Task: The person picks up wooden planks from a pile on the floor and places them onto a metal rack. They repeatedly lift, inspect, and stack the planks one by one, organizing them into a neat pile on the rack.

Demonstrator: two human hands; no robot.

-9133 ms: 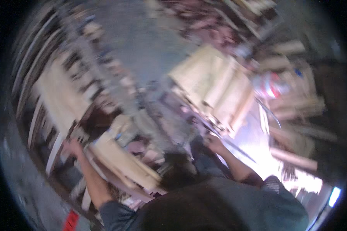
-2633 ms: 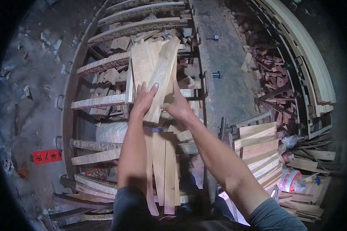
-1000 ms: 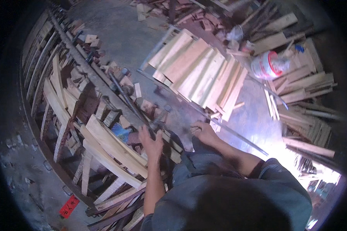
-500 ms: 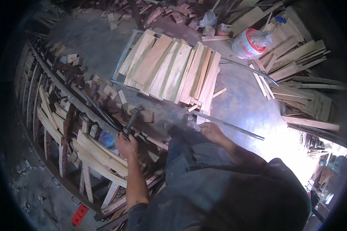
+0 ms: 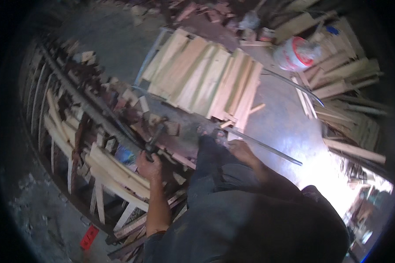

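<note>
My left hand (image 5: pixel 149 166) is closed round the lower end of a dark threaded screw (image 5: pixel 156 136), beside the long dark metal rail (image 5: pixel 81 111) of a rack. The screw leans up and away from the hand; motion blur softens its outline. Curved pale wooden boards (image 5: pixel 114 175) sit in the rack, just left of my left forearm. My right hand (image 5: pixel 241 150) hangs in front of my right leg with its fingers curled. Whatever it may hold is hidden. Close by it runs a thin metal bar (image 5: pixel 270 148).
Pale planks (image 5: pixel 202 74) lie side by side on a low metal frame ahead. A white bucket with a red rim (image 5: pixel 289 55) stands at the far right, near stacked boards (image 5: pixel 346 79). Wood offcuts (image 5: pixel 129 96) litter the floor along the rack. A red paper strip (image 5: pixel 89 237) lies lower left.
The view has shifted and blurred slightly, moving most things a little to the right. The screw at my left hand now leans further right. My right hand stays curled by my leg.
</note>
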